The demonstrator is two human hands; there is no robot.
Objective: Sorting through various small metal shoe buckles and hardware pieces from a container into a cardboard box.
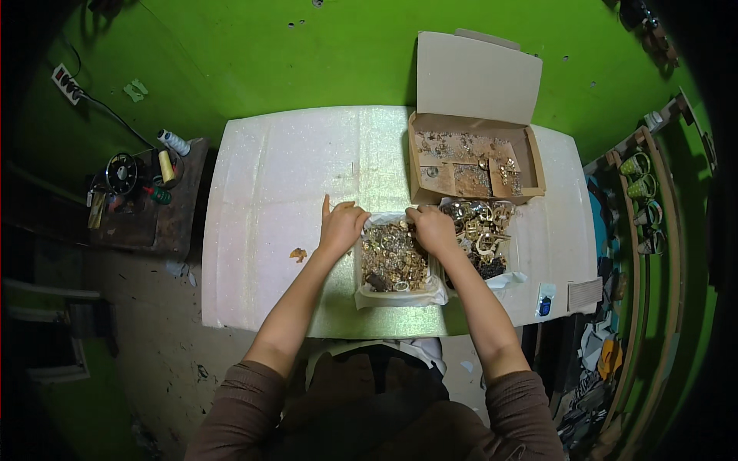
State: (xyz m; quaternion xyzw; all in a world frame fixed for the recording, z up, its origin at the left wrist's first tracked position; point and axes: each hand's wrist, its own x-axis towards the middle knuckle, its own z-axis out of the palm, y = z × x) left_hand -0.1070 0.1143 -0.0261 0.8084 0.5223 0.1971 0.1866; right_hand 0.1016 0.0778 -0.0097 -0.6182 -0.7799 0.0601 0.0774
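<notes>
**Two hands at a lined tray of metal pieces**

Seen from beside the table (269,177): the tray (400,299), heaped with small metal pieces (396,257), lies near the front edge. Left hand (343,226), one finger extended, at its far-left corner; right hand (433,228), fingers curled, at the far-right. I cannot tell whether either grips. Beyond, right: an open cardboard box (536,167).

Head view: viewing remotely, I am making out no readable text, labels, numbers or signs.
</notes>
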